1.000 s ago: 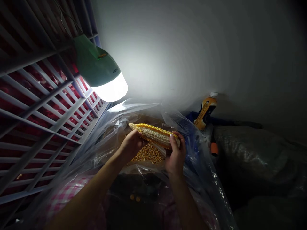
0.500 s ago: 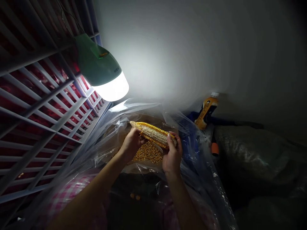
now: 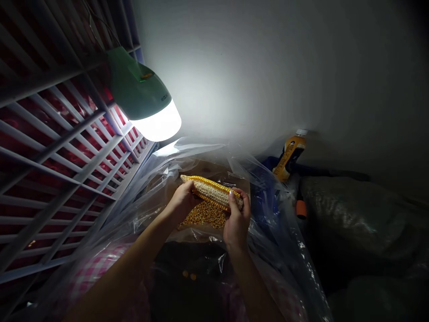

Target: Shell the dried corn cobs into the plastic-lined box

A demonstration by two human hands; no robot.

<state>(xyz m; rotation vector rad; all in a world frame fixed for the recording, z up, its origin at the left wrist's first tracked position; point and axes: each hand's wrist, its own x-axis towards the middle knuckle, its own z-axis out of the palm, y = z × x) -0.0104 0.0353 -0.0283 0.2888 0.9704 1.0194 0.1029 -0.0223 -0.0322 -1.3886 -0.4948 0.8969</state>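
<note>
Both of my hands grip one corn cob [image 3: 214,191], partly stripped, with a bare pale band along its middle and rows of yellow kernels on either side. My left hand [image 3: 182,199] is closed around its pointed left end. At the thicker right end, my right hand [image 3: 237,219] wraps it with the thumb pressed on top. Below the cob, loose corn kernels [image 3: 206,216] lie in a pile inside a clear plastic bag [image 3: 134,223]. Some of my fingers are hidden behind the cob.
A lit green lamp [image 3: 140,89] hangs at upper left against a plastic lattice crate [image 3: 77,179] with red behind it. On the right stand a bottle with an orange label [image 3: 290,154], an orange-ended object [image 3: 300,209] and a dark bulging sack [image 3: 351,210]. A pale wall rises behind.
Both hands and the cob have shifted slightly down and left. The grip on the cob looks much the same.
</note>
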